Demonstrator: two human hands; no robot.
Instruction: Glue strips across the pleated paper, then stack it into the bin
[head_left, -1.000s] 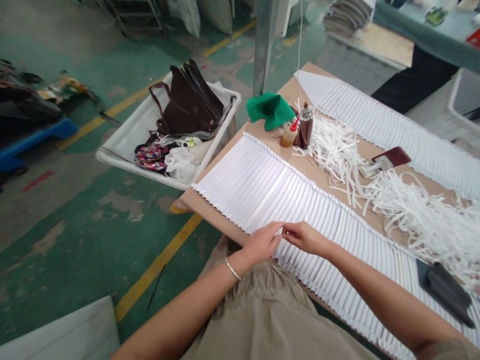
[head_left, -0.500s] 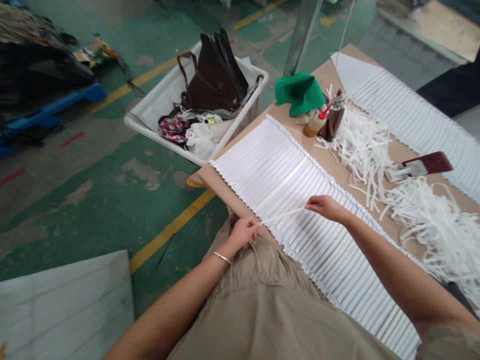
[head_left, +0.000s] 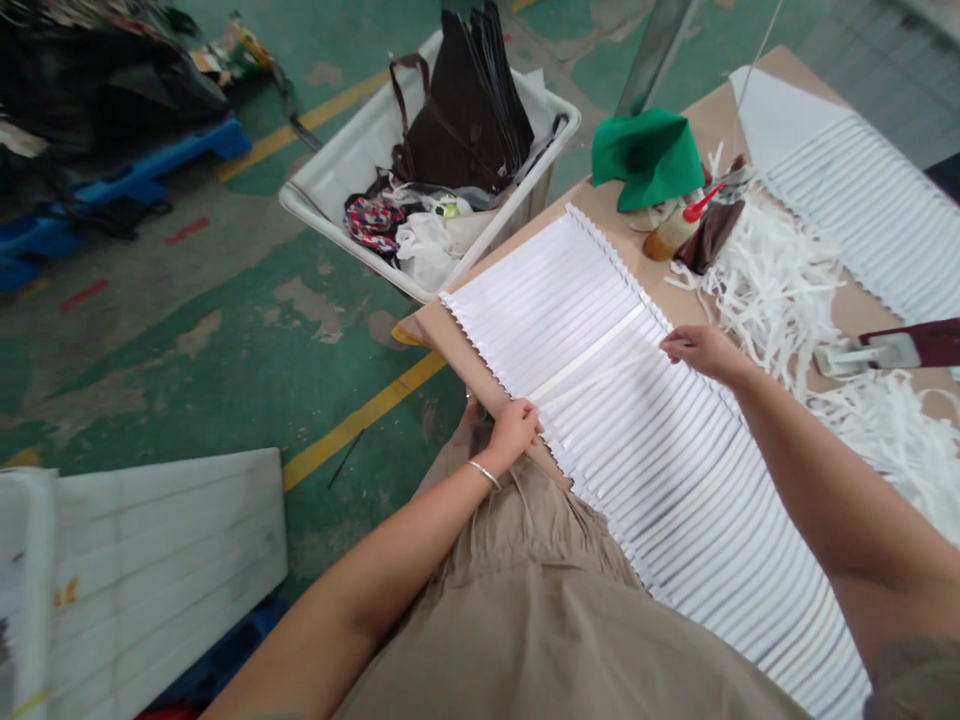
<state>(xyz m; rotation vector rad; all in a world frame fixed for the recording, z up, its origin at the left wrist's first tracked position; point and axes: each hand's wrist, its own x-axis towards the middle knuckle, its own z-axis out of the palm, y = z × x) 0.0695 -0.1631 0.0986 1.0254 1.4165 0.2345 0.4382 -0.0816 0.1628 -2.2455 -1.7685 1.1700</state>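
Note:
A thin white strip [head_left: 604,378] stretches between my two hands, over a panel of overlapping white strips [head_left: 517,300] laid on the brown table. At the panel's near edge, my left hand [head_left: 515,428] pinches one end of the strip. My right hand [head_left: 701,352] grips the other end, close to the panel's far edge, with fingers pressed together. Beyond my right hand lies a loose heap of white strips [head_left: 784,270]. A glue bottle [head_left: 671,238] with a red nozzle leans among scraps behind the panel.
Green fabric [head_left: 646,160] sits at the table's back edge. A second striped panel [head_left: 862,180] lies farther right, and a dark red stapler-like tool [head_left: 926,346] rests among the strips. Left of the table stands a white bin [head_left: 330,215] with dark bags; another white bin [head_left: 172,540] is lower left.
My right hand has moved away from my left, up to the panel's far edge, drawing the strip longer across the panel. The whole view has shifted slightly.

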